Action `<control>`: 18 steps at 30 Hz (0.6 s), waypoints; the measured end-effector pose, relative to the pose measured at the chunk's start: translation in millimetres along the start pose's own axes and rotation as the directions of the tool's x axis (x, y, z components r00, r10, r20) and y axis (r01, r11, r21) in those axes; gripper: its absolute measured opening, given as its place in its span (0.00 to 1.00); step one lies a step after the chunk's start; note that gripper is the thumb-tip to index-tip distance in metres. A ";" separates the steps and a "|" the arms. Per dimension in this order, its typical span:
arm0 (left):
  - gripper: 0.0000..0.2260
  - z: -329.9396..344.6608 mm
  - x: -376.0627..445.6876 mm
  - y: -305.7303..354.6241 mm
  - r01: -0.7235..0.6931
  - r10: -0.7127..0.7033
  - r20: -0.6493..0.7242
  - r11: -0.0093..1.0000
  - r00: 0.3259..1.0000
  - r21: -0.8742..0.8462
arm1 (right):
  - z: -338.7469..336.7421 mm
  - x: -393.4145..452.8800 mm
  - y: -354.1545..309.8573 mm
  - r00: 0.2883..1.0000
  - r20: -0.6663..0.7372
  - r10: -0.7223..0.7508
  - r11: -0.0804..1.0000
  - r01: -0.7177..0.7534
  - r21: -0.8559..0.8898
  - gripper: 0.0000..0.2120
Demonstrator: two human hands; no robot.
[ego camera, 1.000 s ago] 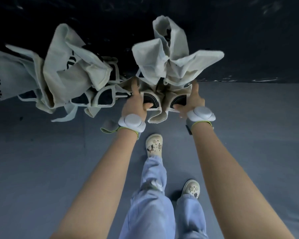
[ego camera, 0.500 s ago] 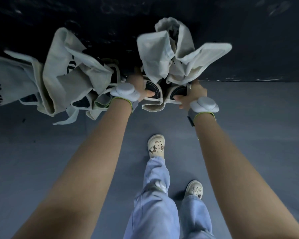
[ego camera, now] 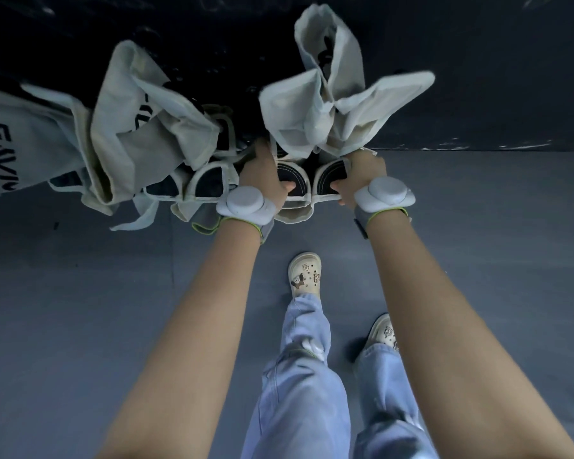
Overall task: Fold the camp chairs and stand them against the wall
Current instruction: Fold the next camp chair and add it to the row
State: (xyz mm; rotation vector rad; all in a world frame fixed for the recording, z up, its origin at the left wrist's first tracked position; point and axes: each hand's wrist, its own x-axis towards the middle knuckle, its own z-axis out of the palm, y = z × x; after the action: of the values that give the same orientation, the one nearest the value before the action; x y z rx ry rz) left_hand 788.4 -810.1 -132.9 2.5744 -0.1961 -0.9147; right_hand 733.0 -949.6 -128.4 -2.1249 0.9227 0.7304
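A folded camp chair (ego camera: pixel 332 104) of pale canvas with black mesh pockets stands upright in front of me, close to the dark wall (ego camera: pixel 478 61). My left hand (ego camera: pixel 265 177) grips its left side and my right hand (ego camera: pixel 362 175) grips its right side, both just below the bunched fabric. To the left a second folded camp chair (ego camera: pixel 140 134) of the same canvas leans at the wall. A third piece of canvas with black lettering (ego camera: pixel 17 144) shows at the far left edge; I cannot tell whether it is another chair.
Grey floor (ego camera: pixel 80 309) spreads below and to both sides. My legs in light jeans and my pale clogs (ego camera: pixel 304 274) stand just behind the held chair. Each wrist carries a grey band with a round white puck.
My left hand has come back from the left chair's side to the held chair's left edge. The held chair has shifted slightly right and toward the wall.
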 end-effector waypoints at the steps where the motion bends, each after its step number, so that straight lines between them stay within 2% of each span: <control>1: 0.31 -1.8 -2.8 -3.0 0.002 -0.002 -0.017 1.000 1.000 -0.015 | 0.4 -1.1 -4.4 1.000 -0.003 -0.009 1.000 0.009 -0.012 0.14; 5: 0.30 -5.7 -1.5 -15.7 0.027 -0.028 -0.034 0.999 0.999 -0.021 | 10.4 -1.1 -17.1 0.999 0.006 -0.049 0.996 0.049 -0.069 0.14; 12: 0.27 -13.2 -5.3 -43.1 0.046 -0.045 0.006 0.996 0.999 -0.076 | 22.5 6.4 -18.1 0.999 0.032 0.020 0.999 -0.019 -0.029 0.21; 15: 0.22 -18.9 -20.2 -51.5 0.124 -0.133 -0.082 0.987 0.988 -0.104 | 21.0 4.2 -18.2 0.997 0.072 0.028 0.999 -0.027 -0.017 0.22; 18: 0.19 -22.3 -33.4 -58.6 0.246 -0.251 -0.163 0.968 0.954 -0.048 | 21.5 2.3 -18.0 0.997 0.078 0.024 1.000 -0.024 -0.008 0.22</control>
State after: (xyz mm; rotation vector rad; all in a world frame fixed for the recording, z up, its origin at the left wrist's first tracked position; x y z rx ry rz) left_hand 776.4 -740.9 -122.3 2.6752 0.1916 -0.7701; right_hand 743.8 -924.8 -136.3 -2.0796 0.9063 0.8244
